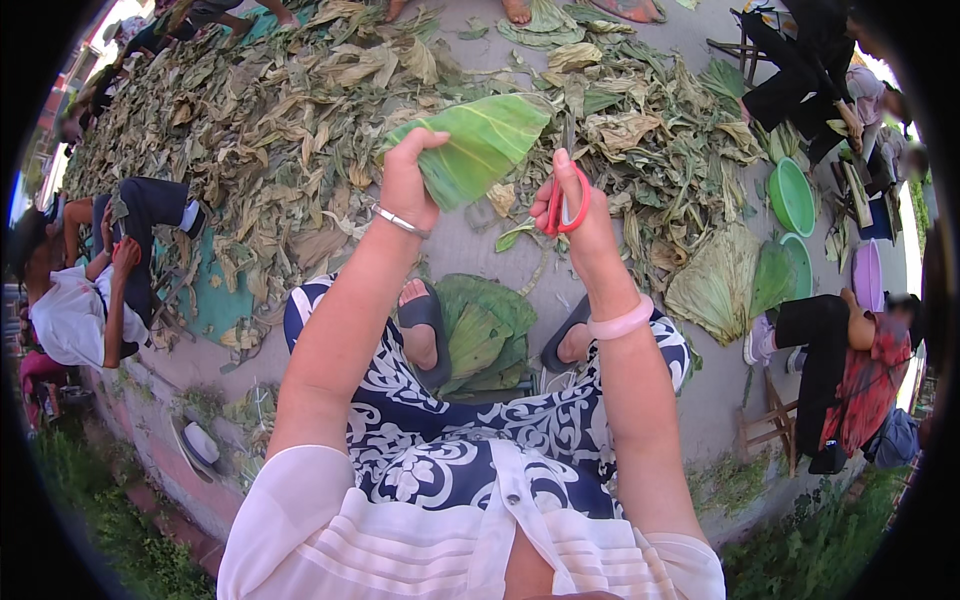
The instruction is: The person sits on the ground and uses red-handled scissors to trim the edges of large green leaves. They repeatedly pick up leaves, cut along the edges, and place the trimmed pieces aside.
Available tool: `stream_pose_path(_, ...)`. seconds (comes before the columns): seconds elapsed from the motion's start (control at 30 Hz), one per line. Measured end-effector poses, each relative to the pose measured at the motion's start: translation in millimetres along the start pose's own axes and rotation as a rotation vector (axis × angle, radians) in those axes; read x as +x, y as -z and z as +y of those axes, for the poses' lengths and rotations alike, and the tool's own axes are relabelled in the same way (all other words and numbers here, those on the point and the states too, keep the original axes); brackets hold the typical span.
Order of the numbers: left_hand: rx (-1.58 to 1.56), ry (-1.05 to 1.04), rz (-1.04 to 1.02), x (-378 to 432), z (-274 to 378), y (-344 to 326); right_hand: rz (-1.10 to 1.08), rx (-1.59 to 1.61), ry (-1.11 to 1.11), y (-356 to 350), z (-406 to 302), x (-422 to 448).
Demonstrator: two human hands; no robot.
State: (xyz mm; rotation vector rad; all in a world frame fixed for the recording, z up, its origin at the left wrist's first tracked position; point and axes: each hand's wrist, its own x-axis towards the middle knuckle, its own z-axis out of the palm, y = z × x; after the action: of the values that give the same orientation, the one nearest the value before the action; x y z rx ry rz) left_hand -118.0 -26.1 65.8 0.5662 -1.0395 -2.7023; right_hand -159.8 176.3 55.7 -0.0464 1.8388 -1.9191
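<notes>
My left hand grips a large green leaf, its yellow veins fanning toward the right. The thumb lies across the leaf's upper face, and the other fingers are hidden beneath it. In my right hand is a pair of scissors with red handles, the blades pointing away from me. The blade tips are close to the leaf's right edge; whether they touch it I cannot tell. Between my feet lies a stack of broad green leaves. A small cut leaf piece rests on the pavement below the held leaf.
A wide heap of dried leaves spreads ahead. At right are a green basin, a purple basin and a fan-shaped pale leaf. Several people sit around, one at left holding red-handled scissors. A hat lies behind on the left.
</notes>
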Motion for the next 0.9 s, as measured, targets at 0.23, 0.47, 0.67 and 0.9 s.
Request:
stream_pose_path(0.23, 0.041, 0.087, -0.051, -6.9, 4.1, 0.5, 0.005, 0.073, 0.047, -1.7, -3.4, -3.3)
stream_pose_path(0.47, 0.271, 0.237, -0.151, -7.5, -6.2, -1.8, 0.115, 0.304, 0.127, 0.0, -4.1, 0.4)
stream_pose_path(0.67, 0.343, 0.323, -0.125, 9.1, -41.4, 11.3, 0.039, 0.264, 0.111, 8.5, 9.0, 6.7)
stream_pose_path(0.9, 0.112, 0.473, -0.255, -6.8, -43.0, -14.7, 0.064, 0.236, 0.183, -0.1, 14.9, 4.2)
